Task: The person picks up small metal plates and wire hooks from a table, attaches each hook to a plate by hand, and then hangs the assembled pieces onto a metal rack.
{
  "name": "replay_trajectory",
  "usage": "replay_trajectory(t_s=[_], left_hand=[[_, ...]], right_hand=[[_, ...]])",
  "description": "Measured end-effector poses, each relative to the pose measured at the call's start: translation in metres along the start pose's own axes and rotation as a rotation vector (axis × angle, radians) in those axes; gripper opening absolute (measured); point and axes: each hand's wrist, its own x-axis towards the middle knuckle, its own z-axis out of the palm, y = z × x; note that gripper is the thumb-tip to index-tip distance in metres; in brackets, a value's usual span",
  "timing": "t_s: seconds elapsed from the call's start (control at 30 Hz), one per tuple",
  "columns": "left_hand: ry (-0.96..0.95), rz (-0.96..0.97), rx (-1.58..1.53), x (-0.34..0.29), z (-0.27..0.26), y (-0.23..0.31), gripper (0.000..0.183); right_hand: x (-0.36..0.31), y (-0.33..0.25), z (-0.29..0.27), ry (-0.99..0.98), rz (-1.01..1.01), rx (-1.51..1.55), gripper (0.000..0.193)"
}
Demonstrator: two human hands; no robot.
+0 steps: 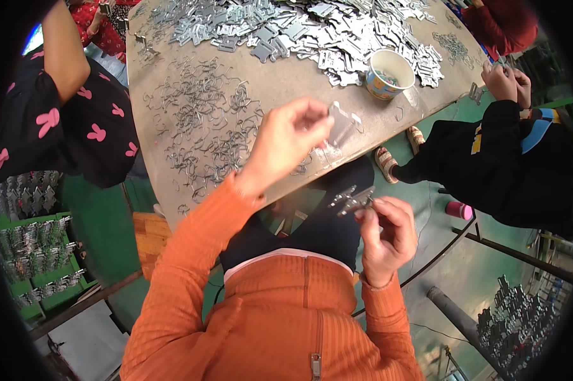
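Observation:
Over the table's near edge, the thumb and fingers of my left hand [285, 141] are closed on a flat silver metal plate [343, 128] with notched ends, slightly blurred. Lower and to the right, off the table and in front of my body, my right hand [391, 236] pinches a small bracket-like metal piece [357, 199] with thin prongs. Its inner end is hidden by my fingertips. Many loose bent wire clips [204, 130] lie scattered on the table left of my left hand.
A large heap of metal plates [286, 32] covers the table's far side. Beside it stands a paper tub [388, 75] with small bits inside. At right, a co-worker's hands [507, 84] hold a metal piece; another person's arm [64, 51] is at left. Racks of metal parts [35, 241] stand left.

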Motion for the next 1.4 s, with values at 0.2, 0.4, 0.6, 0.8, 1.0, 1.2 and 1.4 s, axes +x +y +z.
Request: replay_trajectory(t_s=[0.2, 0.4, 0.6, 0.8, 1.0, 1.2, 1.4], left_hand=[[0.045, -0.010, -0.265, -0.069, 0.008, 0.027, 0.010], [0.113, 0.031, -0.280, -0.089, 0.005, 0.029, 0.009], [0.149, 0.023, -0.309, -0.096, 0.010, 0.024, 0.009], [0.184, 0.176, -0.137, -0.106, 0.013, 0.023, 0.008], [0.281, 0.429, 0.241, -0.121, 0.003, 0.006, 0.018], [0.293, 0.428, 0.193, -0.139, -0.012, -0.021, 0.019], [0.273, 0.348, 0.139, -0.153, -0.016, -0.039, 0.019]], right_hand=[[-0.008, -0.004, 0.020, -0.063, -0.023, -0.015, 0.024], [-0.013, -0.007, 0.029, -0.084, -0.074, -0.057, 0.026], [-0.018, -0.008, 0.032, -0.090, -0.101, -0.077, 0.026], [-0.016, -0.008, 0.033, -0.137, -0.348, -0.377, 0.030], [-0.031, 0.013, 0.026, -0.224, -0.258, -0.183, 0.032], [0.033, 0.038, 0.068, -0.412, 0.009, -0.183, 0.008], [0.108, 0.081, 0.201, -0.918, -0.188, -0.253, 0.007]])
